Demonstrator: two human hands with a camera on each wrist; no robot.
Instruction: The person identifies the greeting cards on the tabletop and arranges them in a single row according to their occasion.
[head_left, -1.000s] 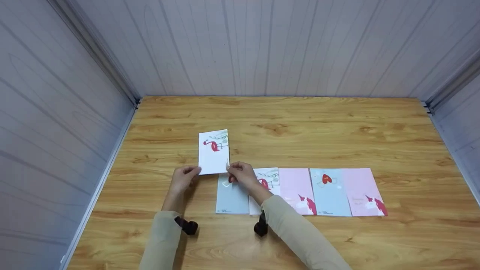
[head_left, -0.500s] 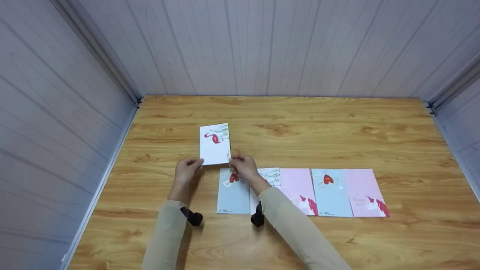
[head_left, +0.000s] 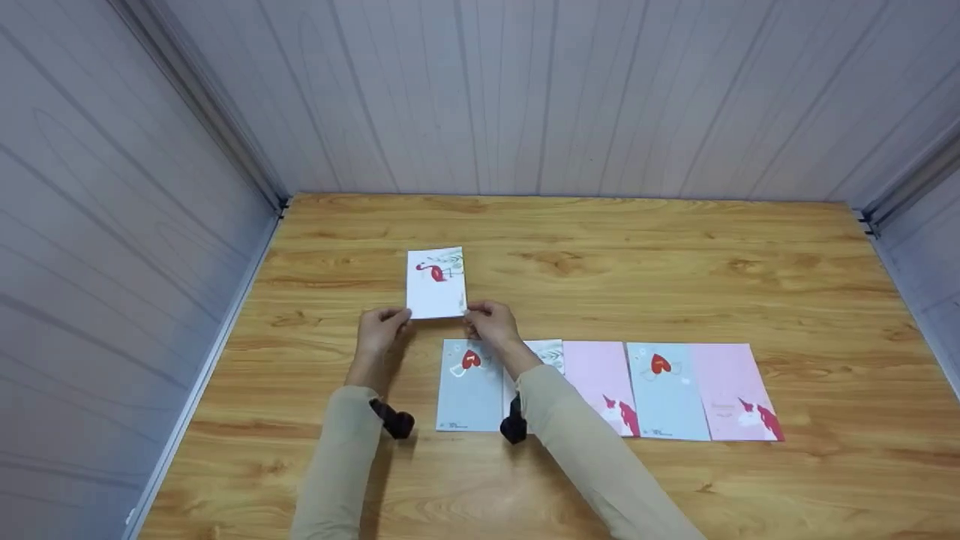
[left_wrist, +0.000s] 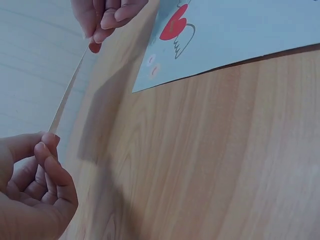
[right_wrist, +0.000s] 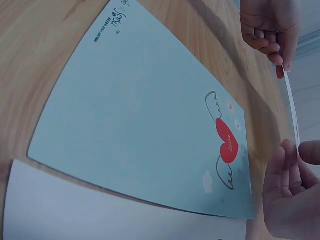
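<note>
A white card with a red flamingo (head_left: pixel 437 289) is held up off the table, its printed face toward the head camera. My left hand (head_left: pixel 381 331) pinches its lower left corner between thumb and fingers. At the lower right corner my right hand (head_left: pixel 491 324) pinches it the same way. Both wrist views show the card edge-on as a thin white strip (left_wrist: pixel 67 97) between the two hands. Below the hands lies a light blue card with a winged red heart (right_wrist: pixel 125 110), the leftmost of a row. Beside it a second flamingo card (head_left: pixel 551 352) is partly covered by my right forearm.
Rightward the row continues with a pink unicorn card (head_left: pixel 596 375), another blue heart card (head_left: pixel 664 401) and another pink unicorn card (head_left: pixel 731 375). They lie side by side on the wooden table (head_left: pixel 675 277). Panel walls (head_left: pixel 525 97) stand behind and at both sides.
Both hands have carried the flamingo card away from the row, toward the back of the table. Their pinch on its corners is kept. More of the leftmost blue card now shows.
</note>
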